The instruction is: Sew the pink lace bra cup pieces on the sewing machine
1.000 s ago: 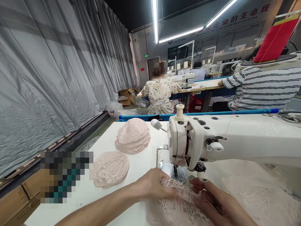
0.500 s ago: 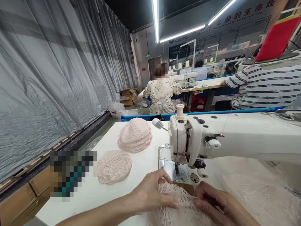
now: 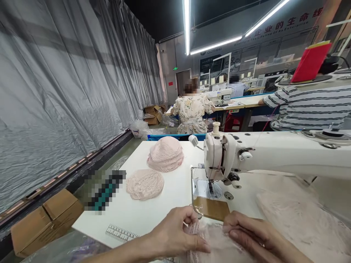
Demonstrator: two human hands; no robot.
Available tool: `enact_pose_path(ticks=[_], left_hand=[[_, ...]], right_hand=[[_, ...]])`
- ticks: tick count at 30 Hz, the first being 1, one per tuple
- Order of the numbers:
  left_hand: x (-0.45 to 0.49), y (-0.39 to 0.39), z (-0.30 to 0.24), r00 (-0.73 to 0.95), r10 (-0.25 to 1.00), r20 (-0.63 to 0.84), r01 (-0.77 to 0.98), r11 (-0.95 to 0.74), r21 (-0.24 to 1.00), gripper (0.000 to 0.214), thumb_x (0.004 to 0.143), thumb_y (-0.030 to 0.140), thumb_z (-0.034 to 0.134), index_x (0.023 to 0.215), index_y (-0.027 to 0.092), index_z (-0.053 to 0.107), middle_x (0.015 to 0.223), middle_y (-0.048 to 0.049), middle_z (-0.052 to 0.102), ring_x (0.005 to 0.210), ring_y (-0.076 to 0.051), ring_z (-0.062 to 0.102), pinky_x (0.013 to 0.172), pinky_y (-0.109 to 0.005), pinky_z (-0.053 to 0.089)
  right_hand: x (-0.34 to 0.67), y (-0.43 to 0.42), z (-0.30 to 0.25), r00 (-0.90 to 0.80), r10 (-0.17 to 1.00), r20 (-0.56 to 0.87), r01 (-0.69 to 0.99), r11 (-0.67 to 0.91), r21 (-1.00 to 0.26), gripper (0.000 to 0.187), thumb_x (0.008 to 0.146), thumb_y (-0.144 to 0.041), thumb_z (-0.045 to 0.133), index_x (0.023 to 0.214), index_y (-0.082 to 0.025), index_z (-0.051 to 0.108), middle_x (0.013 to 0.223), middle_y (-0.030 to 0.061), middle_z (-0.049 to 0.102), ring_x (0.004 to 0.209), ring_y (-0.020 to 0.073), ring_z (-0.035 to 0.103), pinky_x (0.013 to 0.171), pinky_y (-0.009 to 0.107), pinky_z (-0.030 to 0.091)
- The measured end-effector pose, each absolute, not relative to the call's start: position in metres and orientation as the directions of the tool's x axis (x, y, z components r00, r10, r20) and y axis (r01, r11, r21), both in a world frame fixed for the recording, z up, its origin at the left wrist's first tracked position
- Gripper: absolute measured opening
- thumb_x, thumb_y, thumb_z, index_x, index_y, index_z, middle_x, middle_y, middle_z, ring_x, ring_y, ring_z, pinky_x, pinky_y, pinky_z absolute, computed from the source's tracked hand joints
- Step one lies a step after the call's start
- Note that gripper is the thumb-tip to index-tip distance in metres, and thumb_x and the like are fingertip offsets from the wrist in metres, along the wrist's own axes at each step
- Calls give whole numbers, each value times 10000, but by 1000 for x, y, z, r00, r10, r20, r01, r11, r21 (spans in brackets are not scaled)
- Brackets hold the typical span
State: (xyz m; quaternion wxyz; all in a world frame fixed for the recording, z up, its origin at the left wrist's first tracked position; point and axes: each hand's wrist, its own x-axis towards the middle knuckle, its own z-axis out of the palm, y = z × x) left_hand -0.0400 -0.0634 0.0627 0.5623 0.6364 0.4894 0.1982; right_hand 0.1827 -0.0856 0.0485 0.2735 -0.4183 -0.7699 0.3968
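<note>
My left hand [image 3: 175, 235] and my right hand [image 3: 252, 235] both pinch a piece of pale pink lace [image 3: 216, 244] at the near edge of the white table [image 3: 142, 215], fingers closed on the fabric. Just beyond them lies the brown plate [image 3: 211, 208] in front of the needle [image 3: 210, 185] of the white sewing machine [image 3: 274, 155]. A single lace cup [image 3: 144, 183] lies flat to the left. Farther back sits a stack of lace cups [image 3: 165, 154].
More pink lace [image 3: 298, 223] is heaped on the table at the right. Cardboard boxes [image 3: 44, 219] stand on the floor at the left beside a grey plastic curtain [image 3: 60, 84]. Other people [image 3: 192, 111] work at tables behind. A printed ruler [image 3: 119, 233] marks the table edge.
Both hands have drawn the lace back from under the needle toward me, uncovering the brown plate. The view has pulled back, showing more of the table's near edge.
</note>
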Motion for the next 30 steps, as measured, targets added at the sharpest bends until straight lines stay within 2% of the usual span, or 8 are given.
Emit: enact_pose_path(ticks=[3, 5, 7, 11, 15, 23, 27, 30], left_hand=[[-50, -84, 62, 554, 803, -220, 257, 86, 962, 520, 518, 235, 835, 900, 179, 487, 738, 65, 493, 571, -61, 404, 495, -169, 268], [-52, -97, 59, 665, 741, -92, 129, 7, 992, 557, 595, 222, 798, 1056, 186, 487, 715, 54, 520, 603, -79, 445, 542, -176, 310], [-52, -107, 56, 696, 717, 26, 51, -85, 995, 495, 659, 220, 757, 1093, 173, 522, 688, 44, 522, 627, -90, 458, 597, -191, 347], [-47, -123, 54, 686, 720, 104, 32, -173, 984, 182, 720, 243, 715, 846, 123, 658, 708, -4, 575, 668, -113, 493, 651, -219, 385], [-49, -136, 57, 633, 761, 144, 66, -238, 969, 203, 699, 270, 736, 619, 107, 646, 625, -2, 573, 636, -115, 503, 634, -217, 378], [-61, -157, 59, 468, 876, -114, 315, -45, 948, 339, 577, 323, 800, 550, 140, 515, 482, 76, 422, 489, -64, 319, 448, -200, 219], [-62, -157, 59, 481, 868, -121, 277, -20, 961, 335, 563, 222, 778, 814, 153, 568, 582, 94, 441, 543, -68, 359, 475, -183, 243], [-63, -152, 60, 563, 808, -171, 205, 64, 977, 468, 559, 205, 764, 985, 147, 580, 658, 81, 463, 595, -75, 405, 522, -177, 290]], right_hand=[[174, -96, 65, -536, 841, 75, 425, 346, -836, 383, 930, -501, 378, 749, -219, 563, 696, -5, 551, 655, 146, 520, 591, 223, 400], [169, -104, 72, -542, 838, 63, 432, 342, -835, 418, 905, -535, 410, 678, -206, 532, 636, -15, 501, 600, 131, 464, 542, 219, 361], [165, -112, 78, -526, 848, 63, 449, 339, -827, 448, 880, -574, 440, 637, -201, 494, 600, -28, 454, 566, 119, 409, 503, 218, 314], [163, -134, 93, -522, 847, 95, 509, 400, -762, 478, 878, -596, 435, 612, -200, 445, 603, -30, 444, 565, 115, 403, 509, 226, 294], [165, -158, 106, -493, 868, 62, 618, 400, -677, 465, 896, -566, 383, 602, -208, 411, 597, -28, 413, 559, 122, 392, 504, 242, 284], [160, -185, 78, -404, 912, 68, 689, 352, -633, 364, 909, -426, 355, 612, -228, 281, 590, -51, 346, 547, 114, 327, 504, 240, 263], [154, -186, 73, -295, 955, 28, 636, 218, -740, 232, 888, -421, 400, 745, -239, 405, 561, -84, 302, 509, 110, 292, 473, 236, 235], [157, -184, 69, -277, 961, -10, 580, 158, -799, 239, 878, -475, 415, 897, -247, 485, 628, -63, 425, 493, 107, 344, 439, 229, 256]])
